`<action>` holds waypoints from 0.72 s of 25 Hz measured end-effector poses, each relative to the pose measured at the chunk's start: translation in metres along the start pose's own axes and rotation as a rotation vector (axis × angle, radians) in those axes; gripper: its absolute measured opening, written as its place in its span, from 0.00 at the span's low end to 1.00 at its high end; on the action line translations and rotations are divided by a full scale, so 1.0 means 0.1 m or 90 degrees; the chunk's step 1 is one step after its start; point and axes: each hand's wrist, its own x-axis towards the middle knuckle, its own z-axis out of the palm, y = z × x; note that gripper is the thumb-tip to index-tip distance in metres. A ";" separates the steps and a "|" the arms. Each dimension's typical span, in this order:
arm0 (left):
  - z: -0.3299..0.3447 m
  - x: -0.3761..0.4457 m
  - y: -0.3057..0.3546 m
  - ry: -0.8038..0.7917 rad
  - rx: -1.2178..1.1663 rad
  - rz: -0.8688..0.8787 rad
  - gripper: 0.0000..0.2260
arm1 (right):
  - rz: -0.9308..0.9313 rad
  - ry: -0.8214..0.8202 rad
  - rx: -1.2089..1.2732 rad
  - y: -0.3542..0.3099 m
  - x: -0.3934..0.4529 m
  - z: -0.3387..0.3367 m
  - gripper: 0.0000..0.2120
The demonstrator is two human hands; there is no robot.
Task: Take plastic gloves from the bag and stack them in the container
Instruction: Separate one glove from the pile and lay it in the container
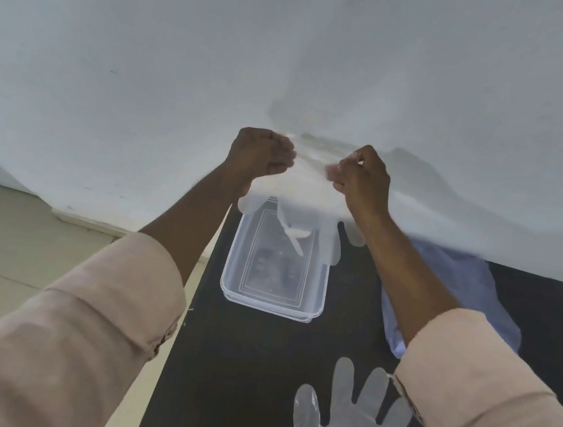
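Note:
A thin clear plastic glove (304,195) hangs stretched between my two hands, fingers down, above the far end of a clear rectangular container (233,270). My left hand (261,154) pinches its cuff on the left and my right hand (362,176) pinches it on the right. The container stands on a black table (258,366) and something pale lies inside it near the far end. A bluish-white plastic bag (455,285) lies to the right, partly hidden by my right forearm. Another clear glove (349,423) lies flat at the table's near edge.
A white wall (218,69) rises right behind the table's far edge. Beige floor tiles (13,239) show on the left, beside the table's left edge. My pink sleeves cover both lower corners of the view.

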 end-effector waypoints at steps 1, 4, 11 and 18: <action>0.00 0.01 0.07 0.004 -0.003 0.037 0.07 | -0.041 0.016 -0.008 -0.05 0.04 0.02 0.05; 0.00 -0.07 0.30 0.011 -0.009 0.182 0.07 | -0.166 0.088 0.024 -0.20 0.03 0.04 0.02; -0.07 -0.38 -0.25 -0.001 -0.018 0.196 0.07 | -0.200 0.121 0.120 0.34 -0.51 0.21 0.08; -0.14 -0.31 -1.10 0.059 0.082 0.034 0.06 | -0.082 0.071 -0.013 1.09 -0.71 0.38 0.09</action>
